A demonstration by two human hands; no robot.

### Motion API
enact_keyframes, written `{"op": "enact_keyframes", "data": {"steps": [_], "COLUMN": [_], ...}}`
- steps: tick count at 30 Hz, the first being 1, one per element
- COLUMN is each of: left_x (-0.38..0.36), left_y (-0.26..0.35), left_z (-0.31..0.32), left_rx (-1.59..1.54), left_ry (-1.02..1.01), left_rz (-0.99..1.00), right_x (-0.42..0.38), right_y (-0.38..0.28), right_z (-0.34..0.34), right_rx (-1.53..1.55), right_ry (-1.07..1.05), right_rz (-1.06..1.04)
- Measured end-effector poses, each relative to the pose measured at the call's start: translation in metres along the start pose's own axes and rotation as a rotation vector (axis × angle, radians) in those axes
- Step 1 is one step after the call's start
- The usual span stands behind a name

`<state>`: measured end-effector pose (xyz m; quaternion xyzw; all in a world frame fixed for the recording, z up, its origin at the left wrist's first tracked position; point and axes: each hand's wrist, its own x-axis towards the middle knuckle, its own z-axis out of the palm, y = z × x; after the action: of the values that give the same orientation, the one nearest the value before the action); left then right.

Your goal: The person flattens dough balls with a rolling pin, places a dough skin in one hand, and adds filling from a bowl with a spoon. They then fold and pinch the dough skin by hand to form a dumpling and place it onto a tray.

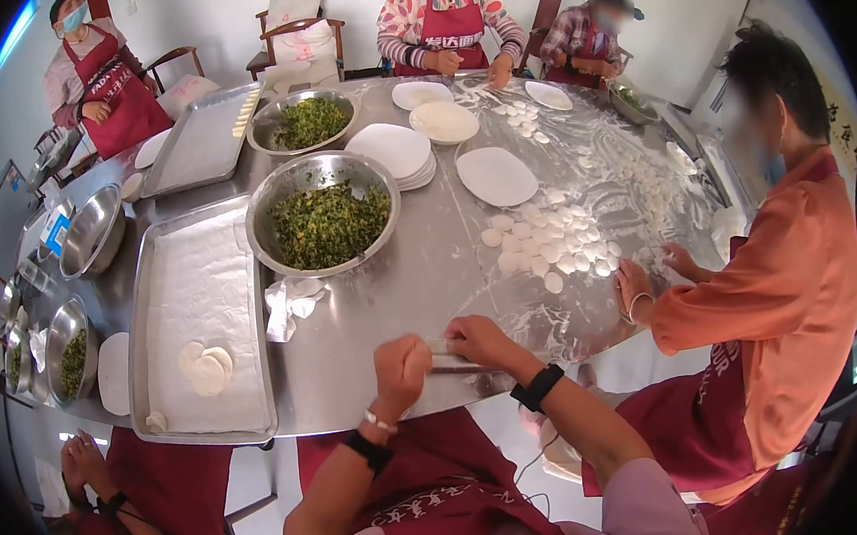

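My left hand [401,374] is closed in a fist near the front edge of the steel table [372,316]. Beside it, my right hand [484,343] is closed too, with the knuckles up. I cannot tell what the fingers of either hand hold. Ahead of my hands stands a steel bowl [255,230] of chopped green and yellow filling [331,225]. To their left lies a paper-lined metal tray [264,358] with a few flat round dough wrappers [207,372]. A crumpled white wrapper or cloth [290,307] rests between the tray and my left hand.
Many small dough pieces [546,239] lie on the floured right side, by a co-worker in an orange shirt [776,263]. White plates [497,176], another filling bowl [301,120] and a second tray [196,145] stand farther back. Other people in red aprons surround the table.
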<state>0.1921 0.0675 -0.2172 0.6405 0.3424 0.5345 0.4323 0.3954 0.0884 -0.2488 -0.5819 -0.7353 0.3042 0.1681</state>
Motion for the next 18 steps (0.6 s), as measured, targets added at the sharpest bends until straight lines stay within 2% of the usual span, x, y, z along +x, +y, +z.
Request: {"op": "enact_keyframes", "data": {"steps": [3, 4, 6, 9, 12, 15, 16, 18], "left_x": [0.022, 0.021, 0.009, -0.023, -0.050, -0.062, -0.059, -0.040], "left_y": [-0.010, -0.009, 0.000, 0.000, 0.012, 0.022, 0.015, 0.005], "left_z": [0.005, 0.004, 0.002, -0.002, -0.001, 0.000, -0.001, -0.001], "left_rx": [-0.066, -0.040, 0.013, 0.055, 0.074, 0.079, 0.093, 0.055], "left_ry": [0.030, 0.030, 0.029, -0.050, -0.098, -0.134, -0.135, -0.064], "left_rz": [-0.041, -0.027, -0.006, 0.045, 0.143, 0.143, 0.202, 0.148], "right_x": [0.009, 0.010, 0.009, 0.006, 0.007, 0.006, 0.005, -0.001], "right_y": [-0.002, -0.003, -0.011, -0.018, -0.018, -0.005, 0.001, 0.004], "right_z": [0.000, 0.000, -0.001, 0.002, 0.008, 0.012, 0.011, 0.005], "right_rx": [0.080, 0.081, 0.087, -0.026, 0.042, 0.177, 0.148, 0.087], "right_ry": [0.114, 0.092, 0.044, -0.011, 0.031, 0.111, 0.066, -0.027], "right_rz": [-0.022, -0.009, 0.019, -0.055, 0.013, 0.036, 0.031, 0.024]}}
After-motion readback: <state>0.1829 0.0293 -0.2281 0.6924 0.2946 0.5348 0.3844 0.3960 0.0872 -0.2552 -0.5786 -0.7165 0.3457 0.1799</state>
